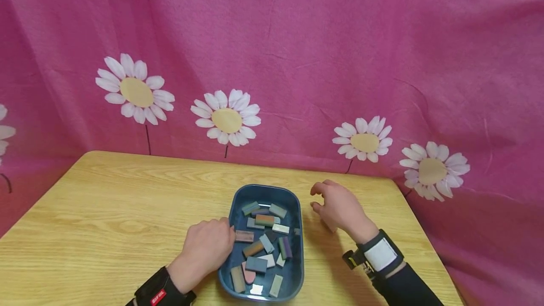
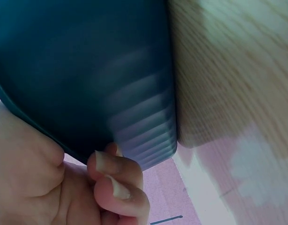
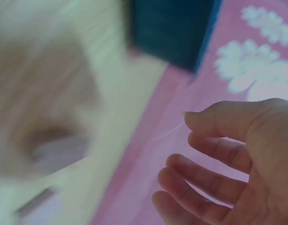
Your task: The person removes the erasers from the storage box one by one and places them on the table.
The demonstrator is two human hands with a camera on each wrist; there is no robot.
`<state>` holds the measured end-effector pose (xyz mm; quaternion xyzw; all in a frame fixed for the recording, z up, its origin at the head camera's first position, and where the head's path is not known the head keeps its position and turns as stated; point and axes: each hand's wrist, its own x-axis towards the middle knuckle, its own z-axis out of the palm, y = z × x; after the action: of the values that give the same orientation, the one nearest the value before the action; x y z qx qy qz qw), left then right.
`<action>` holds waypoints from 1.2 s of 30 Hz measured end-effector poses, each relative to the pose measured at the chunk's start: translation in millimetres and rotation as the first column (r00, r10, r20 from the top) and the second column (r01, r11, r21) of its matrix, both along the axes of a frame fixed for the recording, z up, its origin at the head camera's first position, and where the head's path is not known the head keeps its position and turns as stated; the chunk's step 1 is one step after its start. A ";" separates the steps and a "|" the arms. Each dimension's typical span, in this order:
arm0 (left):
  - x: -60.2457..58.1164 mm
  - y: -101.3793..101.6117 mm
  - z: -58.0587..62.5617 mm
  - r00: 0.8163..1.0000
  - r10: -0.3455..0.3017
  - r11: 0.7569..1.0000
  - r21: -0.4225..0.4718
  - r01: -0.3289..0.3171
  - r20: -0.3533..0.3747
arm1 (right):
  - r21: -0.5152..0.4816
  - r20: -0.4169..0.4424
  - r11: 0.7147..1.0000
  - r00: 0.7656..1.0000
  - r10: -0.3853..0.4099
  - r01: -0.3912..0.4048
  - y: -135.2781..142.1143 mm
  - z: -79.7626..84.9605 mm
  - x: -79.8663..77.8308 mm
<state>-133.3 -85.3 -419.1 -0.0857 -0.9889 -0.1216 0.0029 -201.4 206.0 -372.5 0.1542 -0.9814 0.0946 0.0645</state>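
Observation:
A dark blue rounded plastic tray (image 1: 296,261) stands on the table, with several small rectangular blocks in it, some two-toned. My left hand (image 1: 209,244) grips the tray's left rim. In the left wrist view its fingers (image 2: 117,171) curl by the tray's edge, against the ribbed outer wall. To the right of the tray, my right hand (image 1: 342,209) is over the table with fingers loosely bent, holding nothing. Two blurred greyish blocks, a larger one (image 3: 59,152) and a smaller one (image 3: 41,206), show below this hand in the right wrist view.
The wood-grain table (image 1: 127,211) reaches back to a pink cloth (image 1: 289,60) printed with white daisies, hanging behind it. Inside the tray, an orange-and-green block (image 1: 265,220) lies on others, and a blue-grey block (image 1: 256,264) lies nearer the front.

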 end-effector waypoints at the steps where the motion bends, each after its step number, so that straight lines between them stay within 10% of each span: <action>1: 0.1 0.0 -0.1 1.000 -0.003 1.000 0.003 0.003 -0.003 | -0.005 -0.005 1.000 1.000 0.019 -0.019 -7.6 5.5 1.0; 16: -1.0 -2.2 -1.7 0.999 -0.013 1.000 0.012 0.014 -0.038 | -0.113 0.173 0.956 0.942 0.288 -0.272 -100.1 21.0 -14.2; 27: -0.2 -1.5 1.4 0.999 -0.013 0.999 0.036 0.012 0.030 | 0.018 0.375 0.966 0.898 0.232 -0.257 -118.8 -12.9 -9.7; 36: -2.1 -0.8 0.1 0.999 -0.010 0.999 0.035 0.009 0.032 | 0.090 0.345 0.952 0.906 0.245 -0.292 -123.4 -22.8 -8.2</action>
<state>-135.4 -86.1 -418.9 -0.0883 -0.9861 -0.1401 -0.0120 -209.5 82.6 -395.3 0.2741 -0.9517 0.0583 -0.1252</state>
